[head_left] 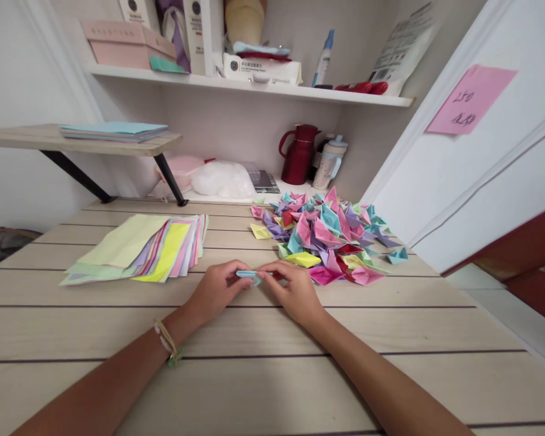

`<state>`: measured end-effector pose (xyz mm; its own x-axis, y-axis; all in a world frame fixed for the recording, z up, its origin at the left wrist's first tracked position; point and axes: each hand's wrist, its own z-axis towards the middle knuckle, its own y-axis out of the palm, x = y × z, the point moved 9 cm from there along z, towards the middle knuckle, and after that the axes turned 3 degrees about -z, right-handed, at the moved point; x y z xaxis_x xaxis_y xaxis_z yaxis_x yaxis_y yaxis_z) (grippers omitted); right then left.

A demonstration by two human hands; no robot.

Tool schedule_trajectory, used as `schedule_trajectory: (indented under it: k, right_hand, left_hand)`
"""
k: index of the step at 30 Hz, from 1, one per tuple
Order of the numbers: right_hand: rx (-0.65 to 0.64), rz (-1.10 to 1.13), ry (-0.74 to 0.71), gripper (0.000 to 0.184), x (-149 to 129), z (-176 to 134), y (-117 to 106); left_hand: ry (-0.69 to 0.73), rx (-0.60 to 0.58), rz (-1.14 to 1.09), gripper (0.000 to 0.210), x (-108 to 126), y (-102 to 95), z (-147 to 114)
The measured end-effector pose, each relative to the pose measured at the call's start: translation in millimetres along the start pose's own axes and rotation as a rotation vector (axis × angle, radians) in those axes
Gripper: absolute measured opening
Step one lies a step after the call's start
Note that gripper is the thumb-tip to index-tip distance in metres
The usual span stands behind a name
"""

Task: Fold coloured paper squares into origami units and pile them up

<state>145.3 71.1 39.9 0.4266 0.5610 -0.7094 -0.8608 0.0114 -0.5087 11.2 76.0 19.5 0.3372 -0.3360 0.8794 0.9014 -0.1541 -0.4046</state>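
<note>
Between my two hands is a small folded piece of light blue paper, held just above the slatted table. My left hand pinches its left end, thumb below and fingers behind. On the right end, my right hand closes with thumb and fingertips. The fingers partly hide the paper, so its exact fold does not show. To the right lies a heap of folded paper boats in pink, blue, purple, yellow and red. A fanned stack of coloured paper sheets rests to the left.
A raised wooden stand on black legs carries more blue paper. Behind the table are a white plastic bag, a dark red jug and a pale bottle. A shelf with boxes spans above.
</note>
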Motion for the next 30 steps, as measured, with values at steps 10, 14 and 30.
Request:
schedule_trajectory:
  k: [10,14,30]
  right_hand:
    - [0.01,0.376,0.235,0.019,24,-4,9]
    - [-0.07,0.501,0.308,0.019,28,-4,19]
    - [0.025,0.097,0.056,0.026,0,-3,3]
  left_hand:
    - [-0.058,-0.06,-0.162,0.019,-9,2.6,4]
    - [-0.026,-0.085,-0.084,0.016,-6,4.0,3]
    - [-0.084,-0.102,-0.318,0.029,-15,5.4,4]
